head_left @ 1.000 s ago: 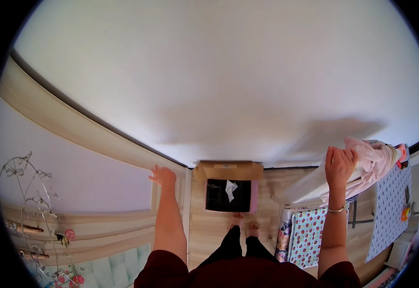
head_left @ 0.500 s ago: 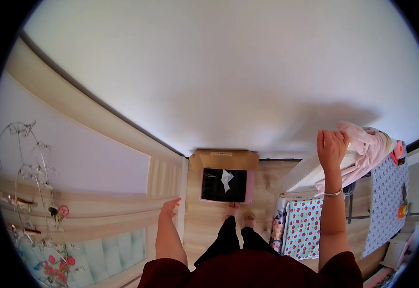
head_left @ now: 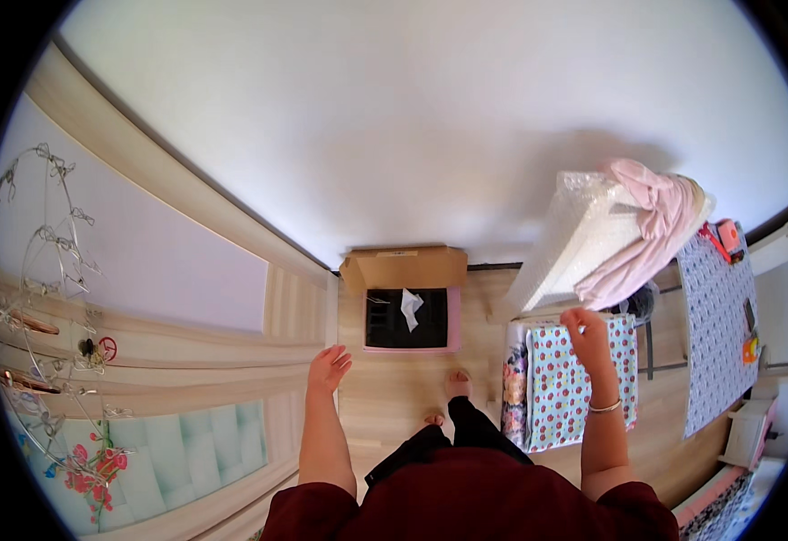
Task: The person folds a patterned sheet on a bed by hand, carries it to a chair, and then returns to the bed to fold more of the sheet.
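My left hand hangs open beside the pale door panel, fingers loosely apart, holding nothing. My right hand hovers over a strawberry-patterned cloth draped on the right, its fingers slightly curled and empty. Above that hand a pink garment lies over a bubble-wrapped white panel. On the wooden floor ahead of my bare feet stands an open cardboard box with a pink rim, dark inside, with a white crumpled paper in it.
A wire hanger rack with clips hangs at the left near a floral decoration. A blue dotted cloth and small items sit at the right. A white wall fills the upper view.
My right hand has let go of the pink garment and dropped down to the patterned cloth. My left hand came off the door panel and lowered.
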Action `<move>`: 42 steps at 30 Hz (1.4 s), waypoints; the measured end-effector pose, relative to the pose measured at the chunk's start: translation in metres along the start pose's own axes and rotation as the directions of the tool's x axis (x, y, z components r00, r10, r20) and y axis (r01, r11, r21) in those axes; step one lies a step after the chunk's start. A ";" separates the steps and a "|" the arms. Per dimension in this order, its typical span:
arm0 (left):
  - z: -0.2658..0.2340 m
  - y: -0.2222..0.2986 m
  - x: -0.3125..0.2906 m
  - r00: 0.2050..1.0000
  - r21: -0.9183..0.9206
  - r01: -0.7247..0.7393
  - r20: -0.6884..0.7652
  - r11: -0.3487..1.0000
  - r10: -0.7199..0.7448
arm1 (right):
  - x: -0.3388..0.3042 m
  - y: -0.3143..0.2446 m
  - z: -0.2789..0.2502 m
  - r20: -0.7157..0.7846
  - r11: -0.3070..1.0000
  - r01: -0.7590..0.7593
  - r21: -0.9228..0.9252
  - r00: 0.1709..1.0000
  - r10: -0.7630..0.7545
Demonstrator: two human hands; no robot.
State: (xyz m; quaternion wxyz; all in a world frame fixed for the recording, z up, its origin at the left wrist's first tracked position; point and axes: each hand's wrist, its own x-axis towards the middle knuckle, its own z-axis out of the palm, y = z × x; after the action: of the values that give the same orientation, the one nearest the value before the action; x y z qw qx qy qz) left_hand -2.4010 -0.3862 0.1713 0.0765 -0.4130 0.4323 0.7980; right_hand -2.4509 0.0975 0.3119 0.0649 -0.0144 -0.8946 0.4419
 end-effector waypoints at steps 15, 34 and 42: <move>-0.186 -0.123 -0.083 0.921 0.864 0.383 -0.329 0.328 -0.209 | -0.297 0.019 0.113 0.562 0.943 -0.331 -0.042 0.772 0.296; 0.042 -0.255 -0.124 0.772 0.919 -0.381 0.256 -0.101 -0.582 | -0.702 0.135 0.062 0.198 -0.038 -0.861 0.507 0.073 0.977; 0.089 -0.406 -0.140 0.522 0.447 -0.851 0.662 -0.275 -0.538 | -0.805 0.141 0.041 0.221 -0.217 -0.605 0.766 -0.069 0.973</move>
State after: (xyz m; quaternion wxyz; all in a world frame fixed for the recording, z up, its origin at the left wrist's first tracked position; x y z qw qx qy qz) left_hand -2.1685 -0.0369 0.0436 0.3889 0.3356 0.8376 0.1859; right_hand -1.6624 0.0836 0.0921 -0.0378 -0.7095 -0.3242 0.6246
